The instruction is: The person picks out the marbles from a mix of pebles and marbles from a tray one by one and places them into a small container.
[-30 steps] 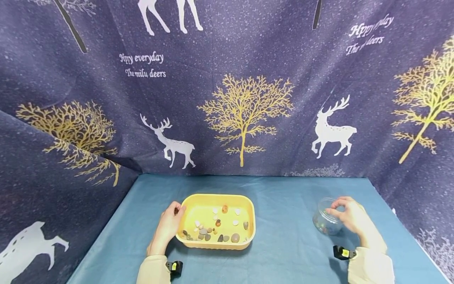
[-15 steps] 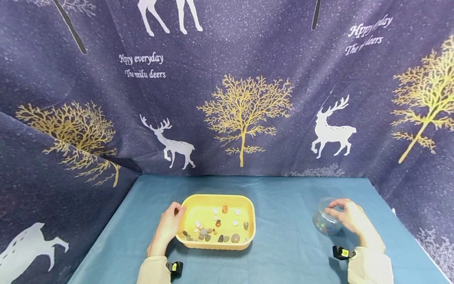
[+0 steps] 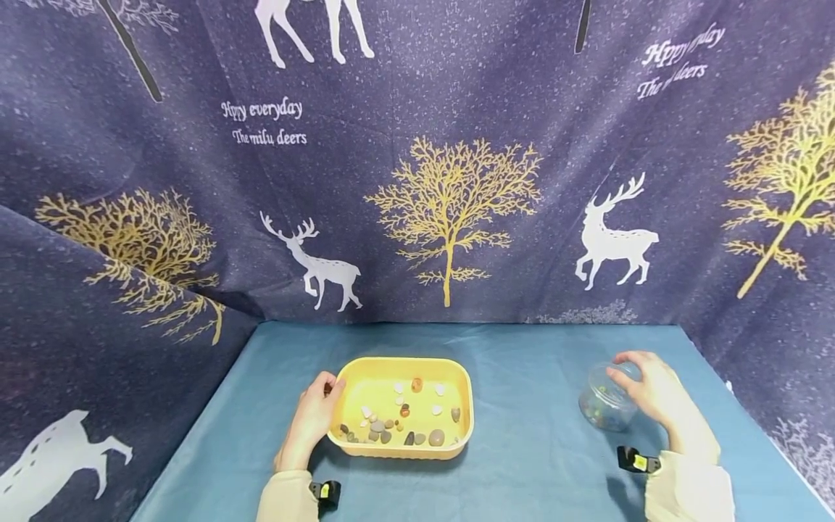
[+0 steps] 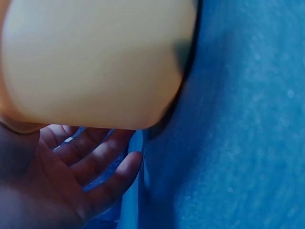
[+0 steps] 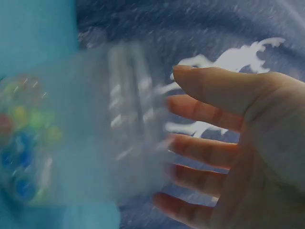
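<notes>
My left hand (image 3: 317, 413) grips the left rim of a yellow rectangular tub (image 3: 407, 451), thumb at the rim. Seen from the left wrist, the other fingers (image 4: 97, 164) lie by the tub's end wall (image 4: 95, 67). Pebbles (image 3: 376, 428) in grey, white and reddish brown lie scattered inside, mostly along the near side. My right hand (image 3: 655, 391) is at the mouth of a clear jar (image 3: 603, 406), thumb and fingers spread. In the blurred right wrist view, the fingertips are right at the jar's ridged neck (image 5: 131, 114). Colourful glass marbles (image 5: 26, 152) lie in the jar.
Blue cloth covers the table (image 3: 522, 406). Behind it hangs a dark curtain (image 3: 391, 217) printed with deer and trees. A wide stretch of cloth lies between tub and jar. Each wrist wears a small black camera, such as the right one (image 3: 629, 458).
My right hand has risen slightly at the jar's mouth, with thumb and fingers spreading wider. The left hand keeps its grip on the tub. The head view has shifted a little.
</notes>
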`<control>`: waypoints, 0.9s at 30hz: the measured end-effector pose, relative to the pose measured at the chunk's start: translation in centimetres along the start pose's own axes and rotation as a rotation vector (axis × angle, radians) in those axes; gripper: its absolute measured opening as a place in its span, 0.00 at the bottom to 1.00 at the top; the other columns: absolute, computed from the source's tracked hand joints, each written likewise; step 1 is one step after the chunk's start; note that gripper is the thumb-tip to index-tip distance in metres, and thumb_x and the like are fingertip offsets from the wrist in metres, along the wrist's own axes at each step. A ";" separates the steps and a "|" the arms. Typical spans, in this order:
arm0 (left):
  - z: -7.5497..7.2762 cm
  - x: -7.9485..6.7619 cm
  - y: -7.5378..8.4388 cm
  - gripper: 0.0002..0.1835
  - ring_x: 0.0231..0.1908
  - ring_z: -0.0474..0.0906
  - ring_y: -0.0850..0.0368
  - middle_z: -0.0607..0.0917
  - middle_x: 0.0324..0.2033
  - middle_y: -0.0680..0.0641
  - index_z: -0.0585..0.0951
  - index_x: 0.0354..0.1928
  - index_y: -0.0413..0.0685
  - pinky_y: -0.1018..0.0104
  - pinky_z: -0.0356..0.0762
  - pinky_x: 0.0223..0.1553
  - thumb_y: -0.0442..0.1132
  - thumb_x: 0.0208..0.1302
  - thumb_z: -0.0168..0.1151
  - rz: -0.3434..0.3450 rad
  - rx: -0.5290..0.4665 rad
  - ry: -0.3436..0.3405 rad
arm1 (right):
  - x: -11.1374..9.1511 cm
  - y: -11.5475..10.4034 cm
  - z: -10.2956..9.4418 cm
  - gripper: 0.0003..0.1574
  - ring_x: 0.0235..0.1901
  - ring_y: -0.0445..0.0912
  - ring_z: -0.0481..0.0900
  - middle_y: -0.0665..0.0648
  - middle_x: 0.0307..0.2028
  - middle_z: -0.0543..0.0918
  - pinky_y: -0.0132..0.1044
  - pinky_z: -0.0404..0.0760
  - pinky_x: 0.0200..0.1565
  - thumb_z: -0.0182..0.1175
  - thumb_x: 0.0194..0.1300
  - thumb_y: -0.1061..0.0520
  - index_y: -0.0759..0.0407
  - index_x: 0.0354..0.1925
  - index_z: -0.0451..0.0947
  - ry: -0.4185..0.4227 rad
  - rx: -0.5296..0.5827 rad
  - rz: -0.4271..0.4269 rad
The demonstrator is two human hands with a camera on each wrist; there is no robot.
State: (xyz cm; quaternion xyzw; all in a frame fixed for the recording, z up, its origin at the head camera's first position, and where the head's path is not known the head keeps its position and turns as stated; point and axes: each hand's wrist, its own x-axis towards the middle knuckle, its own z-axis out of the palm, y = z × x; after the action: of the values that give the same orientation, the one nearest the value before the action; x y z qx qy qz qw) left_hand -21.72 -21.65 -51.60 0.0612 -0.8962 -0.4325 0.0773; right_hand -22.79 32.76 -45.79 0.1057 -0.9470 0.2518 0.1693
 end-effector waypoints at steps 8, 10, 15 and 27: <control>0.2 -0.1 -0.1 0.12 0.25 0.69 0.56 0.73 0.28 0.47 0.72 0.39 0.44 0.64 0.67 0.26 0.46 0.75 0.52 0.002 -0.002 0.004 | 2.1 -5.6 1.8 0.14 0.48 0.66 0.77 0.69 0.46 0.81 0.60 0.69 0.51 0.65 0.63 0.59 0.64 0.45 0.79 0.028 0.038 -0.188; 0.2 0.0 -0.1 0.12 0.24 0.69 0.56 0.73 0.28 0.47 0.72 0.39 0.45 0.65 0.67 0.26 0.46 0.75 0.52 -0.002 -0.002 0.008 | 2.8 -7.5 3.0 0.13 0.48 0.64 0.78 0.66 0.46 0.81 0.59 0.70 0.52 0.65 0.63 0.59 0.63 0.45 0.80 -0.017 0.046 -0.236; 0.1 0.2 -0.2 0.12 0.25 0.69 0.56 0.73 0.29 0.47 0.72 0.39 0.45 0.64 0.68 0.26 0.46 0.75 0.52 0.002 -0.003 0.016 | 4.0 -12.0 5.5 0.14 0.50 0.59 0.78 0.61 0.46 0.82 0.55 0.71 0.55 0.66 0.63 0.57 0.61 0.46 0.81 -0.121 0.031 -0.371; 0.1 0.2 -0.1 0.12 0.26 0.69 0.55 0.74 0.30 0.47 0.72 0.40 0.45 0.64 0.68 0.27 0.47 0.75 0.52 -0.015 0.006 0.001 | 6.4 -20.8 8.6 0.11 0.49 0.51 0.78 0.52 0.46 0.81 0.51 0.75 0.49 0.63 0.68 0.55 0.53 0.48 0.81 -0.347 0.015 -0.576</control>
State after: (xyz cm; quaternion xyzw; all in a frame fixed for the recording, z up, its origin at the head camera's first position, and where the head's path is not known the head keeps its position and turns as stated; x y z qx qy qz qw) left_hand -21.89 -21.71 -51.75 0.0683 -0.8969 -0.4305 0.0746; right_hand -25.01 9.91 -41.24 0.4115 -0.8910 0.1790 0.0690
